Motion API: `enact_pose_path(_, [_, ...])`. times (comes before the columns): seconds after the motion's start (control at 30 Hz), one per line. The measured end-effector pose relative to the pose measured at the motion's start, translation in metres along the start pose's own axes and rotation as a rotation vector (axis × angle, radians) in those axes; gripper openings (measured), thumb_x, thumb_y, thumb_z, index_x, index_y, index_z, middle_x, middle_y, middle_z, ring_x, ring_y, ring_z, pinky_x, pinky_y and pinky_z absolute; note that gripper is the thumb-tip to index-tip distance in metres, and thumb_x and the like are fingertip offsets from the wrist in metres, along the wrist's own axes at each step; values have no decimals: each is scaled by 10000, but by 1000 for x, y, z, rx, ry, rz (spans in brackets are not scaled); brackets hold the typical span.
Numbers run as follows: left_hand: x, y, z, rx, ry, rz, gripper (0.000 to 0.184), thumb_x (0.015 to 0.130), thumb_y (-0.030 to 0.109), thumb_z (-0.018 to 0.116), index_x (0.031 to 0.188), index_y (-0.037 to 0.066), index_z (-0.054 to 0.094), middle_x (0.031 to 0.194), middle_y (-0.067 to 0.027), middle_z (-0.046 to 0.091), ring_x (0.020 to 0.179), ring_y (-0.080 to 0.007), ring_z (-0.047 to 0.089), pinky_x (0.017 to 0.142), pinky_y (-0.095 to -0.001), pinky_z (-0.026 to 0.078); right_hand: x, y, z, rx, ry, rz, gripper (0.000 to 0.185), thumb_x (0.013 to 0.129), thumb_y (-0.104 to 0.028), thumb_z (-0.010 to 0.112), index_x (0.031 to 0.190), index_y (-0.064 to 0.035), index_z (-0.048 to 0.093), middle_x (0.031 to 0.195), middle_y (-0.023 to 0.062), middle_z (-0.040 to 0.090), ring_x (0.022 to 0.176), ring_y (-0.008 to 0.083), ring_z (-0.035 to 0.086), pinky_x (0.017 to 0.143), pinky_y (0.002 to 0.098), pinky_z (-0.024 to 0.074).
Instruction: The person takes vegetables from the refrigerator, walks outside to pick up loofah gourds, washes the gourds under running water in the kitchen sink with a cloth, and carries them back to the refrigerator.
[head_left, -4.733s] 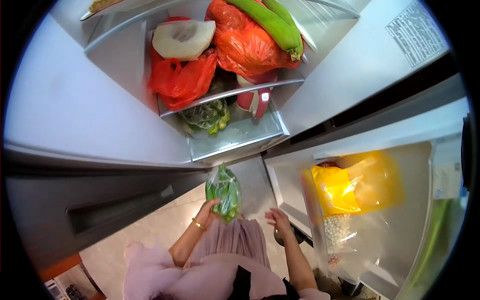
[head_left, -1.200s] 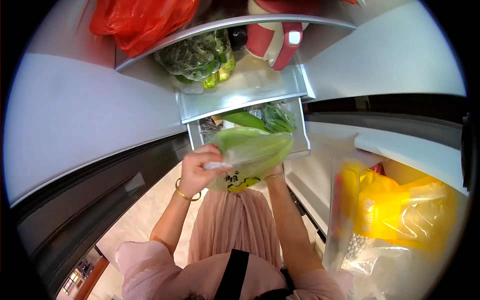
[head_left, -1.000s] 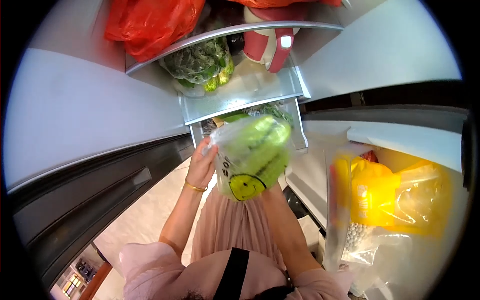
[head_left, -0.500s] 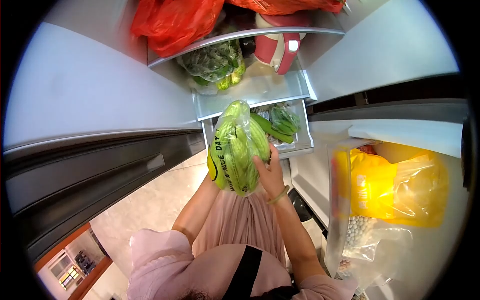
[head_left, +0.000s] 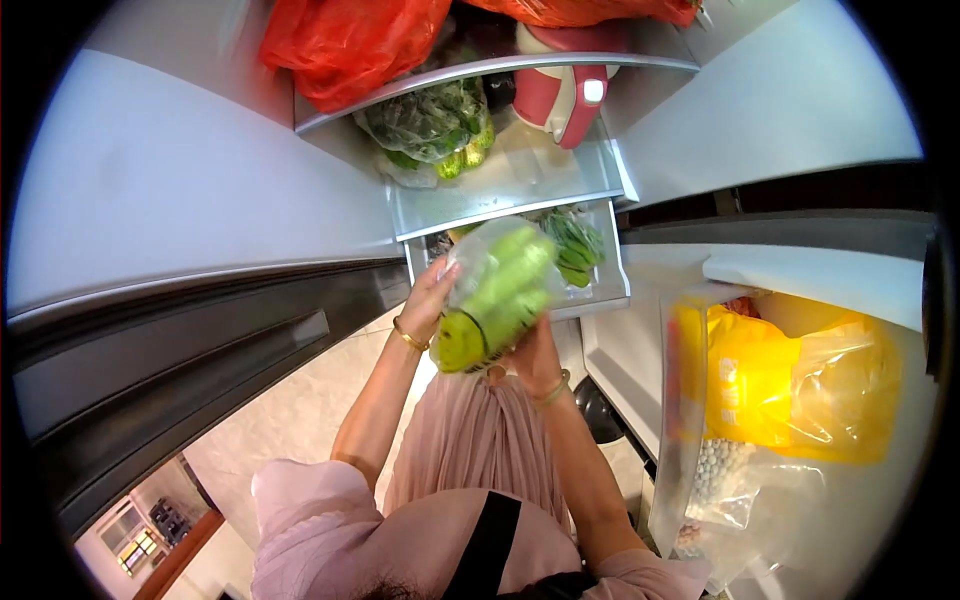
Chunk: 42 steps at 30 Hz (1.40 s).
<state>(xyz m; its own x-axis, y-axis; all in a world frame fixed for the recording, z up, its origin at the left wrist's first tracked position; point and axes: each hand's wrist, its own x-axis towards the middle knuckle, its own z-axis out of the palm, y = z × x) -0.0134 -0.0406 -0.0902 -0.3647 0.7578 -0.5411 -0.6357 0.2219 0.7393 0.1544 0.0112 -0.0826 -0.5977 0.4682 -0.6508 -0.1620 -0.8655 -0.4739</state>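
A clear plastic bag of long light green vegetables [head_left: 500,290] is held in front of me, over the front of an open fridge drawer [head_left: 595,293]. It is tilted and somewhat blurred, with a yellow print and black lettering near its lower end. My left hand [head_left: 433,295] pinches the bag's left edge. On the lower right side, my right hand [head_left: 538,355] grips the bag, with its fingers partly hidden behind it. Behind the bag, leafy greens in a wrapper [head_left: 572,240] lie in the drawer.
Above the drawer, a shelf holds bagged greens [head_left: 430,125] and a pink-and-white jug [head_left: 550,100]. Red plastic bags [head_left: 355,50] sit higher up. The open door at right carries a yellow bag [head_left: 790,380] and a clear bag of pale round things [head_left: 725,470]. A dark door edge [head_left: 200,350] runs along the left.
The bag has turned, so its yellow print now faces up at the lower end. My left hand has moved from behind it to its upper left edge; my right hand has shifted lower.
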Motion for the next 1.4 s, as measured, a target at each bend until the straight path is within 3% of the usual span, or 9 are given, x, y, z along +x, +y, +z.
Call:
enact_pose_path(0.07, [-3, 11, 12, 55, -9, 63, 244, 848, 151, 475, 1048, 13, 482, 940, 4, 531, 820, -61, 479, 716, -197, 399, 7, 8, -4, 183, -73, 33, 548, 844, -502, 283, 1247, -134, 335, 1229, 60, 400, 1115, 237, 393, 874, 433, 357])
enact_pose_path(0.13, [-7, 14, 23, 340, -46, 185, 201, 840, 144, 486, 983, 3, 505, 913, -8, 536, 814, -69, 477, 726, -210, 401, 7, 5, 5, 592, -142, 145, 461, 840, -436, 365, 1162, -113, 431, 1166, 53, 466, 1077, 216, 432, 897, 386, 357])
enact_pose_path(0.2, [-3, 6, 28, 781, -54, 542, 108, 795, 107, 509, 816, 3, 491, 752, -96, 495, 726, -235, 482, 660, -294, 389, 16, 18, -3, 629, -175, 131, 469, 833, -445, 362, 1157, -114, 435, 1157, 44, 472, 1080, 236, 422, 904, 403, 343])
enact_pose_path(0.27, [-3, 16, 34, 981, -123, 648, 93, 754, 82, 517, 744, 21, 447, 705, -123, 440, 693, -305, 434, 625, -341, 357, 12, 34, -20, 667, -78, 128, 476, 837, -434, 379, 1167, -93, 417, 1154, 81, 462, 1075, 251, 418, 907, 412, 336])
enact_pose_path(0.47, [26, -10, 14, 1048, -222, 653, 94, 738, 58, 528, 752, 8, 450, 718, -129, 451, 718, -312, 428, 652, -356, 350, 7, 20, -34, 377, 102, 241, 438, 869, -362, 386, 1169, -45, 358, 1167, 166, 416, 1044, 258, 441, 886, 392, 364])
enact_pose_path(0.73, [62, -49, -28, 1117, -325, 593, 124, 725, 83, 552, 726, 21, 444, 717, -132, 451, 721, -314, 430, 647, -382, 356, 7, 34, -68, 291, 87, 258, 362, 880, -287, 391, 1113, -10, 393, 1072, 159, 497, 984, 244, 498, 848, 337, 411])
enact_pose_path(0.9, [63, -63, -46, 1537, -470, 342, 84, 716, 124, 534, 788, 82, 518, 799, -73, 516, 811, -272, 468, 721, -377, 365, 9, 38, -70, 230, 169, 277, 292, 873, -233, 401, 1042, -5, 469, 1022, 176, 538, 984, 273, 511, 852, 362, 414])
enact_pose_path(1.13, [53, -81, -35, 1729, -543, 300, 107, 712, 178, 557, 797, 118, 533, 847, -28, 515, 888, -232, 475, 782, -387, 344, 16, 50, -85, 104, 224, 321, 250, 836, -222, 465, 997, -34, 505, 940, 129, 577, 894, 221, 556, 773, 328, 454])
enact_pose_path(1.4, [40, -77, -33, 1634, -260, 265, 421, 719, 209, 583, 1111, 96, 482, 1140, -119, 450, 1083, -287, 387, 898, -404, 290, 28, 53, -82, 167, 145, 412, 178, 804, -191, 520, 915, -51, 518, 861, 86, 577, 811, 196, 563, 717, 325, 466])
